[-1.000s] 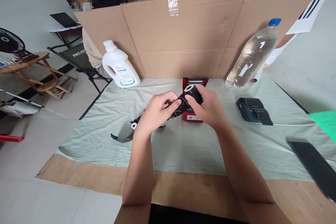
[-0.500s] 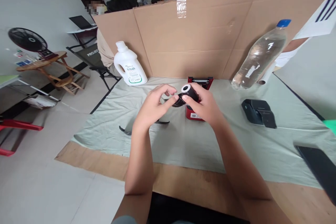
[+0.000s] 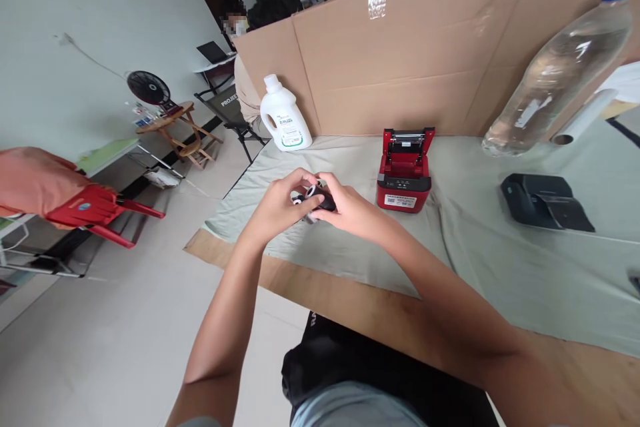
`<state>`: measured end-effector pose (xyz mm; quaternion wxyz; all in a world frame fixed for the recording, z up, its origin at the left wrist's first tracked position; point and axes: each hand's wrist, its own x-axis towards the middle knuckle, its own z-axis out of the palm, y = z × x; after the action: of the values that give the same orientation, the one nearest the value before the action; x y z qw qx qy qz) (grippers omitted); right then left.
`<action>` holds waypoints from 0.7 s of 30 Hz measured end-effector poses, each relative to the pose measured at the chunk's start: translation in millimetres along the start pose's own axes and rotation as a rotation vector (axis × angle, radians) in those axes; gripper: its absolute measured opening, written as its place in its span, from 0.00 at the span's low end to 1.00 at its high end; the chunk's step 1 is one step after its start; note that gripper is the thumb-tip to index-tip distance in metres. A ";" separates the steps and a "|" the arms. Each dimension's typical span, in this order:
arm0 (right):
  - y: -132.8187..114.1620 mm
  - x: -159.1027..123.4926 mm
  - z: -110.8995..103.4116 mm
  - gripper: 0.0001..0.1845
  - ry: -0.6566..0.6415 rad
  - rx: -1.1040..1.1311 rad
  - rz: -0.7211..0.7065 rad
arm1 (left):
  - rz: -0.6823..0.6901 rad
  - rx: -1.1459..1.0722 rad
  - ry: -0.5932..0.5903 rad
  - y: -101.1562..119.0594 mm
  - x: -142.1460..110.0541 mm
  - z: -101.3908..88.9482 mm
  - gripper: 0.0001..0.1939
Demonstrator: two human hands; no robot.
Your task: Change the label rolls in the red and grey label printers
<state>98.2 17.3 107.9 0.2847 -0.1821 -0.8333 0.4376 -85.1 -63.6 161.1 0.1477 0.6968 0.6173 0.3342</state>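
Both hands meet over the table, left of the printer. My left hand (image 3: 281,208) curls its thumb and fingers round a black roll (image 3: 326,201) with a pale hollow core. From the other side my right hand (image 3: 345,205) grips the same roll. A second small pale ring-shaped end (image 3: 299,200) shows by the left fingers; whether it belongs to another roll I cannot tell. The fingers partly hide what lies between them. To the right stands a small red and black label printer (image 3: 404,201), its lid raised and its bay showing.
A white jug (image 3: 286,119) and a large clear bottle with a blue cap (image 3: 555,73) lean against the cardboard panel (image 3: 395,67). On the cloth at right lies a black device (image 3: 543,201), near a white tube (image 3: 583,121). A person sits behind the panel's left end.
The view has swung left. My hands have moved left off the printer and closed together; my left hand, loosely curled on the black film before, now grips the roll too.
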 end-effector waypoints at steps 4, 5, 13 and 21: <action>1.8 0.6 -5.1 0.52 0.120 -0.019 0.101 | -0.121 0.178 0.071 -25.8 -21.4 -0.5 0.16; 3.4 0.9 -10.0 0.51 0.171 -0.011 0.115 | -0.137 0.245 0.081 -34.1 -25.5 2.4 0.16; 16.8 1.6 -46.7 0.45 0.471 0.130 0.213 | -0.206 0.734 -0.106 -89.8 -20.9 60.9 0.16; 22.1 -0.4 -59.4 0.39 0.595 0.214 0.257 | -0.237 0.817 -0.039 -98.6 -14.6 75.0 0.19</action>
<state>137.4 66.3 116.4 0.4753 -0.3743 -0.6333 0.4826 -111.8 -42.9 41.0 -0.0913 0.6286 0.7718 0.0297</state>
